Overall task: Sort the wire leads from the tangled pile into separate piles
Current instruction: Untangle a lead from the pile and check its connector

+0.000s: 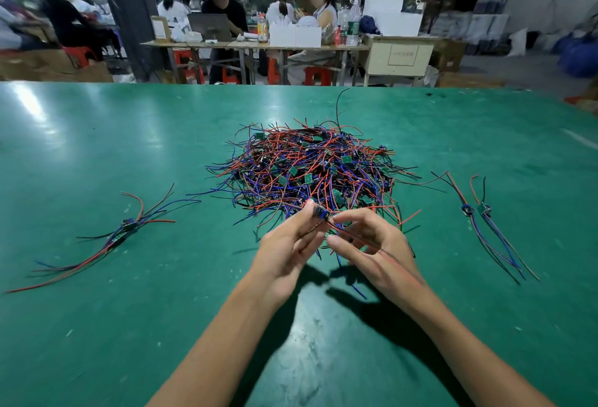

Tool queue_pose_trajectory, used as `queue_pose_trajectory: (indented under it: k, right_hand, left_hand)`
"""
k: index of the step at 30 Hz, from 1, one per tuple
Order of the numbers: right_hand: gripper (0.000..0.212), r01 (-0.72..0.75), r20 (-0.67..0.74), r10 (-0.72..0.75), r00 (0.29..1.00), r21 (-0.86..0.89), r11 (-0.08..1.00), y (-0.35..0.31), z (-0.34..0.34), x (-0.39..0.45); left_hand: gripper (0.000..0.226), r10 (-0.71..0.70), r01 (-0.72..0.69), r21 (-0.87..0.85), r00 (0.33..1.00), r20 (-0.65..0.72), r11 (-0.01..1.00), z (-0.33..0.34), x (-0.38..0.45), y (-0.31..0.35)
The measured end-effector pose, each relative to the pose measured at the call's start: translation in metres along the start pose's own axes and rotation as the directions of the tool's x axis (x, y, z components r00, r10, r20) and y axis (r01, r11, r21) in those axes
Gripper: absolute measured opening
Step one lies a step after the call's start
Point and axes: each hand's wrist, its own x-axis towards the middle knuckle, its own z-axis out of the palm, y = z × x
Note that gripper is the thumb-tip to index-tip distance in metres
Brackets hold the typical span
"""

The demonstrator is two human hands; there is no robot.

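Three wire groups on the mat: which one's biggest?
The middle pile, a dense tangle beyond both hands; the left bundle and right bundle hold only a few leads.

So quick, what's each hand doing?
Left hand: pinching a small dark module with red and black wire leads.
Right hand: pinching that module's leads.

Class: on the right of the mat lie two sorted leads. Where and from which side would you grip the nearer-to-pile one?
Pinch the small board of the lead, from above. It is the one stiff lump, with wires fanning away both ways flat on the green mat, so they likely trail rather than snag.
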Motion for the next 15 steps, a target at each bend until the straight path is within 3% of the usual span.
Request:
queue_pose_trajectory:
  k: [4,6,9,12,15]
  right_hand:
    - [0.019,-0.021,-0.123,0.046,0.991,0.192,0.981,-0.005,0.006,0.003]
    - [0.023,-0.084,-0.163,0.145,0.976,0.335,0.939,-0.007,0.003,0.004]
    - [0.041,-0.215,-0.075,0.289,0.955,0.500,0.839,-0.010,-0.004,0.004]
    - [0.040,-0.255,0.037,0.270,0.962,0.472,0.844,-0.011,-0.008,0.003]
    - [0.030,-0.223,-0.036,0.270,0.962,0.463,0.858,-0.010,-0.006,0.004]
  left_hand:
    - [0.025,0.037,-0.037,0.011,0.999,0.005,0.999,-0.001,0.000,-0.006]
    - [0.022,0.039,-0.039,0.023,0.999,0.025,0.999,0.002,0.000,-0.010]
    - [0.027,0.047,-0.045,-0.053,0.998,0.035,0.998,0.005,-0.001,-0.013]
    - [0.030,0.058,-0.056,-0.078,0.998,0.028,0.995,0.007,-0.002,-0.015]
    - [0.027,0.078,-0.076,-0.059,0.997,0.025,0.995,0.006,-0.003,-0.016]
